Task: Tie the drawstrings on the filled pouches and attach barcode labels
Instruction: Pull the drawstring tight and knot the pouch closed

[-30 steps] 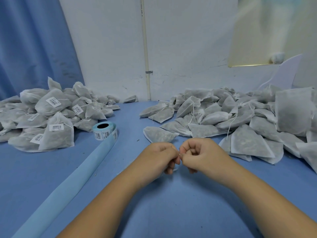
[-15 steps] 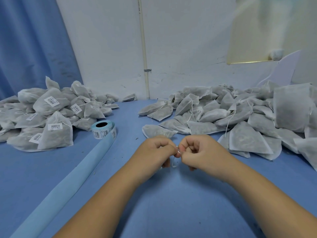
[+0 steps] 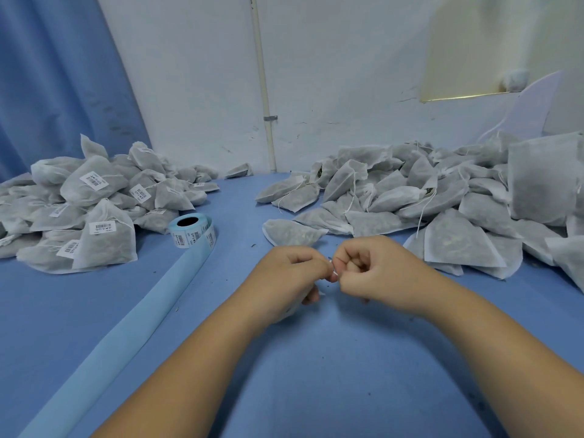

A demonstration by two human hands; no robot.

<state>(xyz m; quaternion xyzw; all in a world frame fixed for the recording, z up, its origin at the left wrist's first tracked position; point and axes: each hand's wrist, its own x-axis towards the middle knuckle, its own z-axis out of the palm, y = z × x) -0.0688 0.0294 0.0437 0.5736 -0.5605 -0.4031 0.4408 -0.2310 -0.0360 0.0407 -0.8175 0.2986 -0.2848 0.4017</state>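
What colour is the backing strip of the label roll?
Light blue; the label roll carries white barcode labels. The head view shows it best.

Blue table (image 3: 316,374): pouch heaps (image 3: 426,200), label roll (image 3: 191,230).

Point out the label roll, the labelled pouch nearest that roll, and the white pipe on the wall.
label roll (image 3: 191,232): head view, on its outer side wall bearing barcode labels.
labelled pouch (image 3: 109,245): head view, on its front face below the barcode sticker.
white pipe (image 3: 263,83): head view, on its upright shaft above the clamp.
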